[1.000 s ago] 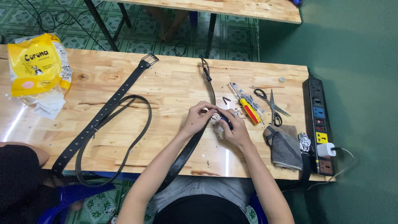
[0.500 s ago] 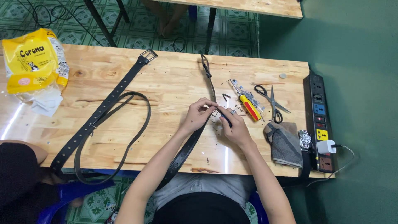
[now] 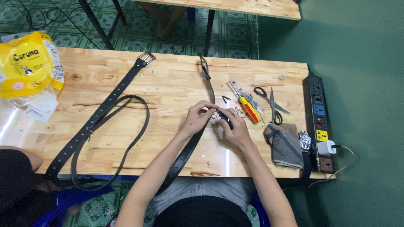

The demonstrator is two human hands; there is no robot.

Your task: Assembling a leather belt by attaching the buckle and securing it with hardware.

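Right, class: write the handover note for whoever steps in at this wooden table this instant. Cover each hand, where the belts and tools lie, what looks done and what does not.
Left hand: fingers pinch the narrow black leather belt mid-strap.
Right hand: closed on a small dark tool, blurred, pressed at the same spot.
That belt runs from the table's far edge to the near edge, between the arms.
Wide black punched belt with silver buckle: lies flat at left, untouched.
Yellow-and-red screwdriver, black-handled scissors, grey folded cloth: right of the hands.
Small scraps lie around the hands; the strap is uncut.
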